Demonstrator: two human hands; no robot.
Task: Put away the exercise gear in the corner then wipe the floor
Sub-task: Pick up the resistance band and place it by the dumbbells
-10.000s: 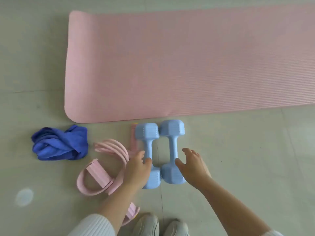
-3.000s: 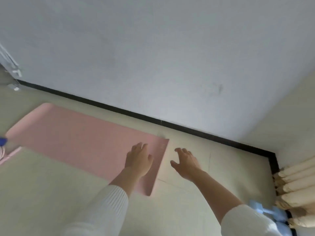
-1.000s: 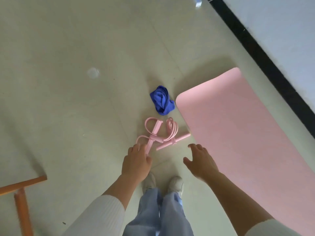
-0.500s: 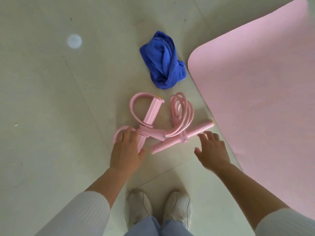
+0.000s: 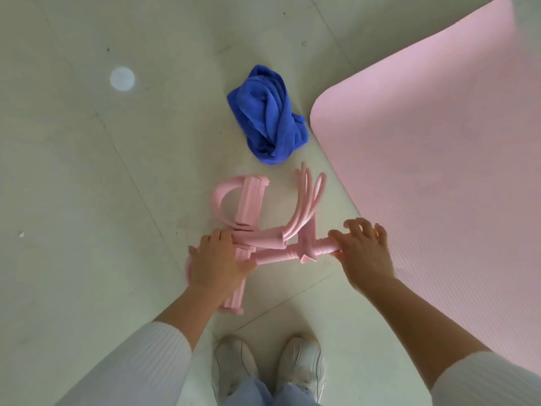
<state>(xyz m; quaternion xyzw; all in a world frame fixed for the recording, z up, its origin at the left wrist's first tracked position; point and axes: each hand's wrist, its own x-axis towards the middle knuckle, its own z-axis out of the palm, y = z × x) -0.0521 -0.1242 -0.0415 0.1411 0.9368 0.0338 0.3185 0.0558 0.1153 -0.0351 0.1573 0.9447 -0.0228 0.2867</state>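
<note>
We look straight down at a pale tiled floor (image 5: pixel 87 171) where a pink pull-rope exerciser (image 5: pixel 263 227) lies in a tangle just ahead of our white shoes (image 5: pixel 269 367). Its foam handle bar (image 5: pixel 292 253) runs roughly left to right between our two hands, its foot pedal (image 5: pixel 248 203) with a curved strap reaches away from us on the left, and its looped tubes (image 5: pixel 307 200) rise on the right, close to the edge of the pink mat (image 5: pixel 439 171). Our left hand (image 5: pixel 219 262) rests on top of the near end of the pedal piece where it meets the bar; its fingers (image 5: pixel 222 234) are laid over the pink foam and only loosely curled, so we cannot tell whether they have truly closed on it. Part of the pedal sticks out below this hand, toward our shoes. Our right hand (image 5: pixel 363 256) sits on the right end of the bar, fingers (image 5: pixel 357 225) bent over the top of it and thumb at the near side, wrapping the foam without looking fully clenched. The exerciser lies on the floor under both hands. A crumpled blue cloth (image 5: pixel 269 115) lies beyond the exerciser, apart from it and just beside the rounded corner of the mat. White ribbed sleeves (image 5: pixel 140 367) cover both forearms.
</note>
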